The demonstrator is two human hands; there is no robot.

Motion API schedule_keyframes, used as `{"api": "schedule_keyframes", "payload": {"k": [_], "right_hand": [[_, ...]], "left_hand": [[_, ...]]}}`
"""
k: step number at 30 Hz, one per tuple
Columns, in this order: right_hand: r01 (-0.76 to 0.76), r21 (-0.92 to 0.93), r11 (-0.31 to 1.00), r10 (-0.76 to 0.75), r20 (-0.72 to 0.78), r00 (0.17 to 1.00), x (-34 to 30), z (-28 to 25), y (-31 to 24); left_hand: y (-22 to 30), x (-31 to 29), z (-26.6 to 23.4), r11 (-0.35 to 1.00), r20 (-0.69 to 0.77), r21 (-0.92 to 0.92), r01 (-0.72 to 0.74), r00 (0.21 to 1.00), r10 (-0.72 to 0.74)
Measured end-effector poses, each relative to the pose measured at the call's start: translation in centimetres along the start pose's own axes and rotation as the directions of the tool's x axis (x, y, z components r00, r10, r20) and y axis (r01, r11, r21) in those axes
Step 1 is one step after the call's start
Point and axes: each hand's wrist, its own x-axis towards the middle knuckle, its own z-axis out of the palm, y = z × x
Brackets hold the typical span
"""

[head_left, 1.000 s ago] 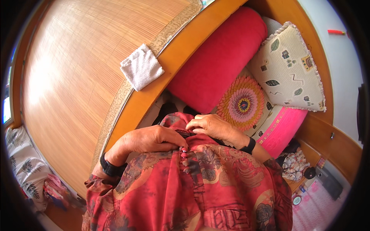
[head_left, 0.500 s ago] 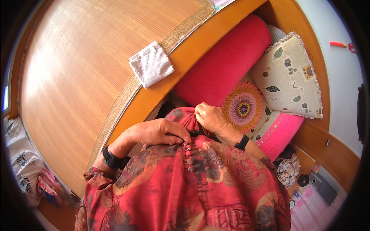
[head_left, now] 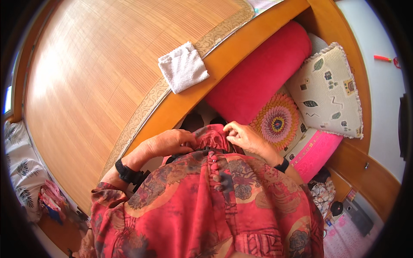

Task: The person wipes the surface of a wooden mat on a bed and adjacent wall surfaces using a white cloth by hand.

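Observation:
A red patterned shirt (head_left: 185, 193) covers my body, with a row of round buttons (head_left: 214, 165) down its front. At its far edge the hem (head_left: 211, 136) is bunched up between my two hands. My left hand (head_left: 172, 142) has its fingers curled closed on the left side of the bunched cloth; its fingertips are partly hidden. On the other side, my right hand (head_left: 244, 136) pinches the edge of the hem between thumb and forefinger. Each wrist wears a dark band.
A folded white towel (head_left: 183, 69) lies across the wooden bed rail (head_left: 232, 58) and mat border. Beyond the rail stretches a bamboo-like mat (head_left: 116, 56). To the right are a pink bolster (head_left: 262, 64), a round-patterned cushion (head_left: 277, 124) and a cream pillow (head_left: 327, 92).
My left hand has moved left and away from the buttons, onto the bunched hem. My right hand has shifted slightly to the right. The view has moved a little, with the surroundings displaced rightward.

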Motion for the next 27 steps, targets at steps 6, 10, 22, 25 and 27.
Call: {"api": "schedule_keyframes", "payload": {"k": [6,10,22,25,27], "right_hand": [[-0.178,0.145,0.973,0.182,-0.019,0.983,-3.6,1.0,0.1],[-0.194,0.082,0.978,0.185,0.105,0.977,-6.4,1.0,1.5],[-0.106,0.182,0.978,0.09,0.093,0.992,-5.9,2.8,3.5],[-0.127,0.238,0.963,0.111,0.082,0.99,-5.9,2.7,3.1],[-0.111,0.32,0.941,0.141,-0.073,0.987,-5.9,3.3,3.0]], "left_hand": [[-1.1,0.0,1.0,0.964,-0.078,0.202,-0.174,0.978,0.193],[-1.0,-0.5,1.1,0.913,-0.221,0.386,-0.13,0.948,0.229],[-3.1,0.1,-0.6,0.912,-0.126,0.395,0.108,0.99,-0.062],[-2.6,0.8,-1.1,0.972,-0.045,0.235,0.001,0.999,0.01],[-2.4,1.3,-1.2,0.993,-0.099,0.109,0.041,0.995,-0.031]]}}
